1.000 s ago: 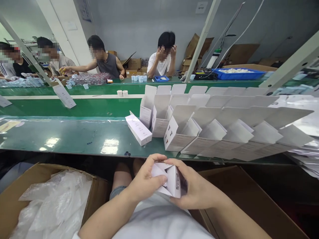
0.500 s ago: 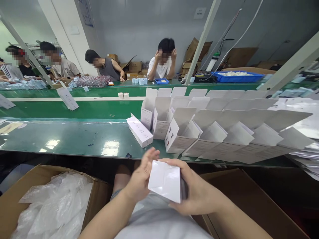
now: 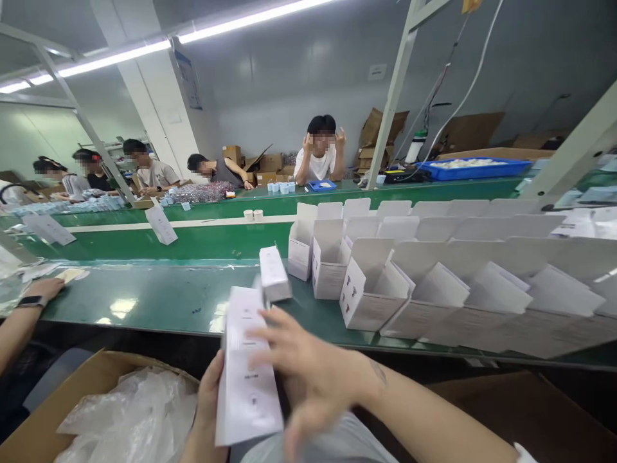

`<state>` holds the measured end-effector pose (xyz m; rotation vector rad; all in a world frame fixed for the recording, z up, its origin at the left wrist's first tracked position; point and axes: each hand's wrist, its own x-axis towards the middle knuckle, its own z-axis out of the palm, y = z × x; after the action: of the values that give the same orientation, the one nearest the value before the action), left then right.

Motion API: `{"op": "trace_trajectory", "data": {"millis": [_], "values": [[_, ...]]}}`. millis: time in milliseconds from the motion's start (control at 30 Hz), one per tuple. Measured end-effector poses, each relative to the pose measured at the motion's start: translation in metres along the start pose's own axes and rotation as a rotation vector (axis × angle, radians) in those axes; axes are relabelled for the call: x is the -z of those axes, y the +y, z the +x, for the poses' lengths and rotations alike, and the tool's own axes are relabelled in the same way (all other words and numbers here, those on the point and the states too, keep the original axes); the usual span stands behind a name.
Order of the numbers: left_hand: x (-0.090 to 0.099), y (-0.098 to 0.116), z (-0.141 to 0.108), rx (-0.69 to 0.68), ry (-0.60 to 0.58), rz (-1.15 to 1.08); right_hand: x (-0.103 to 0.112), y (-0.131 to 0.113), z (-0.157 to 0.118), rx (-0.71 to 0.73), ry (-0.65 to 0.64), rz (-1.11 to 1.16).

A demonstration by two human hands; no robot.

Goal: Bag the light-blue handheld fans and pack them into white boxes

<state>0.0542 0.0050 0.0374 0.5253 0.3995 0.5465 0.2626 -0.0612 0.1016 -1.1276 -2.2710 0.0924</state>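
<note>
A white printed box [image 3: 250, 379] stands upright near my body, its long printed side facing me. My left hand [image 3: 209, 392] grips it from the left edge, fingers partly hidden behind it. Over its right side is my right hand [image 3: 308, 366], fingers spread and blurred, some in front of the printed face. Beyond it, a second white box [image 3: 274, 273] lies on the green bench. To the right, several open white boxes [image 3: 376, 299] stand in rows with their flaps up.
A carton [image 3: 53, 421] of clear plastic bags [image 3: 130, 418] sits below the bench [image 3: 159, 296] at left. Another person's hand [image 3: 43, 289] rests on the bench at far left. Several people work across the line. A metal post [image 3: 393, 96] rises beyond the boxes.
The held box has turned from its end to its long printed side and moved left. My left hand now grips it; my right hand has opened. The view has tilted up.
</note>
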Motion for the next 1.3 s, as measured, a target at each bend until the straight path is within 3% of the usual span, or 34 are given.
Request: {"op": "trace_trajectory", "data": {"millis": [100,167,233,300,400,567,633,733,800,867,900,967,1033,1100,1167,1233,1300], "values": [[0.024,0.032,-0.010,-0.165,0.165,-0.009,-0.005,0.047,0.044,-0.685,0.139,-0.071],[0.034,0.045,-0.011,-0.248,0.239,-0.002,-0.014,0.079,0.076,-0.900,0.154,-0.107],[0.037,0.050,-0.007,-0.307,0.285,0.025,-0.026,0.107,0.109,-0.998,0.106,-0.123],[0.035,0.049,-0.003,-0.345,0.335,0.051,-0.036,0.128,0.140,-1.003,0.038,-0.153],[0.035,0.042,-0.003,-0.330,0.350,0.091,-0.042,0.148,0.177,-0.892,-0.102,-0.204],[0.057,0.038,-0.006,-0.422,0.156,0.197,-0.047,0.176,0.221,-0.821,-0.430,-0.275],[0.068,0.043,-0.005,-0.463,0.148,0.186,-0.051,0.183,0.235,-0.781,-0.519,-0.322],[0.081,0.056,-0.006,-0.496,0.230,0.093,-0.060,0.175,0.244,-0.623,-0.574,-0.350],[0.090,0.066,-0.004,-0.487,0.295,-0.030,-0.069,0.163,0.233,-0.482,-0.522,-0.360],[0.097,0.077,0.001,-0.502,0.332,-0.174,-0.082,0.153,0.205,-0.319,-0.350,-0.364],[0.101,0.081,0.006,-0.520,0.321,-0.229,-0.091,0.149,0.186,-0.211,-0.195,-0.351],[0.106,0.086,0.018,-0.508,0.220,-0.261,-0.109,0.144,0.140,-0.021,0.093,-0.242],[0.105,0.085,0.030,-0.425,0.051,-0.200,-0.122,0.136,0.092,0.056,0.172,-0.058],[0.100,0.076,0.035,-0.345,-0.060,-0.092,-0.119,0.118,0.049,0.022,0.127,0.103],[0.092,0.064,0.034,-0.322,-0.086,0.016,-0.103,0.088,0.018,-0.097,0.022,0.248],[0.085,0.055,0.030,-0.272,-0.110,0.078,-0.080,0.057,0.002,-0.246,-0.064,0.457],[0.079,0.051,0.031,-0.184,-0.170,0.082,-0.060,0.036,-0.003,-0.398,0.006,0.790]]}}
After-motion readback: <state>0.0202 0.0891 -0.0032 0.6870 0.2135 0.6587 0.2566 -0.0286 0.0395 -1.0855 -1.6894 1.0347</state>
